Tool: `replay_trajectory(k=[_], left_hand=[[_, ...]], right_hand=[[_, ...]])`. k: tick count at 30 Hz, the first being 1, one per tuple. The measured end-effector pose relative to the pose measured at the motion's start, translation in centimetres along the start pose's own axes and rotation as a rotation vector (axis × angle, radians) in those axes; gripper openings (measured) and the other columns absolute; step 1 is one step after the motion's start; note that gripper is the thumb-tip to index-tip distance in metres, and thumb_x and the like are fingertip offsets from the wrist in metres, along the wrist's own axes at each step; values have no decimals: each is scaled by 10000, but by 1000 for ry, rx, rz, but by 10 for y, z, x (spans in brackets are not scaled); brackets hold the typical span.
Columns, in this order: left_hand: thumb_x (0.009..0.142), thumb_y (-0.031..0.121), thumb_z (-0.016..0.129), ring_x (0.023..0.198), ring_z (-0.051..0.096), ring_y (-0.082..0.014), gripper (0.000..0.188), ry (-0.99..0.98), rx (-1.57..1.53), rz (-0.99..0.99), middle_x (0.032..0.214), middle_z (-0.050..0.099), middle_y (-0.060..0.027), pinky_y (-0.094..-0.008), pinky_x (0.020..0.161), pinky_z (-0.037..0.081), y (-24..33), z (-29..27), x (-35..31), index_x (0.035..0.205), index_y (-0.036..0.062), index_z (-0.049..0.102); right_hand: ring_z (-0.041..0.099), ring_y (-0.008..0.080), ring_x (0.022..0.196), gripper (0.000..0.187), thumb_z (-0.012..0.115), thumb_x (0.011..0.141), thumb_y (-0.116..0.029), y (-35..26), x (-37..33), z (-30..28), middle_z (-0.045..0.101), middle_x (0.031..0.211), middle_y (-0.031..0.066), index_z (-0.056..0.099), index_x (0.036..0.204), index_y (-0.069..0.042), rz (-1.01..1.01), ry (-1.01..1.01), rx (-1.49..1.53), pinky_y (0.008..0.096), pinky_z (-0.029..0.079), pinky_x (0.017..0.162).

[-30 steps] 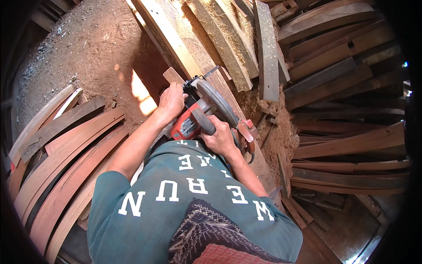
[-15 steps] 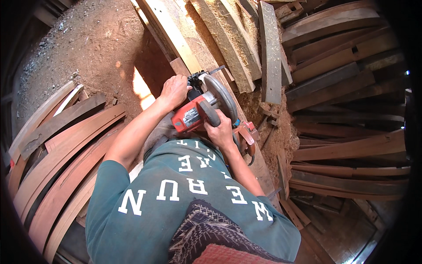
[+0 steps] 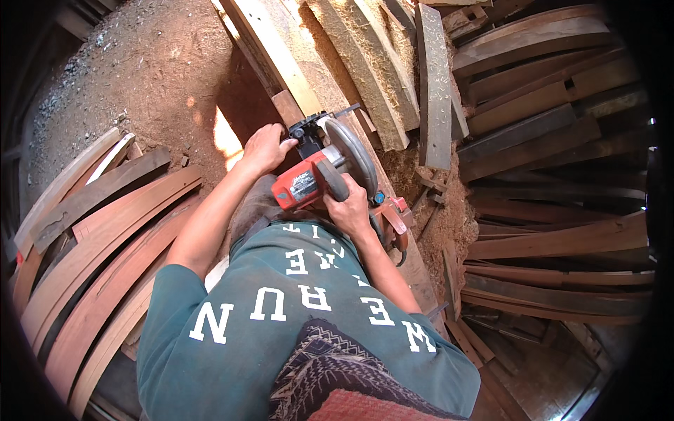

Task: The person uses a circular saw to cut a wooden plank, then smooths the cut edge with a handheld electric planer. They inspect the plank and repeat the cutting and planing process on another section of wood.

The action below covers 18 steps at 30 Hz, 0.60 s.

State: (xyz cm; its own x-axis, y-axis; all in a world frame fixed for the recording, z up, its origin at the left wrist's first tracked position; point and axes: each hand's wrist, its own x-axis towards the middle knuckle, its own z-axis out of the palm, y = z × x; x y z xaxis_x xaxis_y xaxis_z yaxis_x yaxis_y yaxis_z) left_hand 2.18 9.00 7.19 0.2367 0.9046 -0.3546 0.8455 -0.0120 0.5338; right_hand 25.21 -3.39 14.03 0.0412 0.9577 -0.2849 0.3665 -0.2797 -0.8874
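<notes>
A red circular saw with a grey blade guard rests on a wooden beam in front of my body. My right hand is wrapped round its dark rear handle. Beside the saw's black front fitting, my left hand has its thumb apart from its bent fingers, with nothing seen between them. Its fingertips are close to a small reddish wood piece at the beam's edge; whether they touch it is unclear. The blade's lower part is hidden.
An orange-red tool with a cable lies just right of the saw. Sawdust-covered boards lie beyond. Curved timbers are stacked at right, more curved pieces at left. Sawdust lies beside the beam.
My left hand has come off the saw's front fitting and shifted a little left, its thumb now spread. The saw and my right hand stay almost where they were.
</notes>
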Motion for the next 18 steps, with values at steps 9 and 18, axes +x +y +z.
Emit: replay_trajectory(k=[9,18], left_hand=[[1037,319,691,648,727,-259,332,22,-443,-349,719,724,-147,-437,654,544,-52,44,8,938,8,750],[1049,300,686,605,654,-158,340,-27,-515,-421,707,710,-68,-371,598,518,-43,22,23,890,3,732]], right_hand=[[788,333,897,294,750,864,-110,6,17,11,766,937,228,708,1138,-14,57,-50,-35,413,588,797],[792,320,908,293,746,868,-115,-10,35,13,775,948,228,710,1138,-7,28,-37,-15,406,591,819]])
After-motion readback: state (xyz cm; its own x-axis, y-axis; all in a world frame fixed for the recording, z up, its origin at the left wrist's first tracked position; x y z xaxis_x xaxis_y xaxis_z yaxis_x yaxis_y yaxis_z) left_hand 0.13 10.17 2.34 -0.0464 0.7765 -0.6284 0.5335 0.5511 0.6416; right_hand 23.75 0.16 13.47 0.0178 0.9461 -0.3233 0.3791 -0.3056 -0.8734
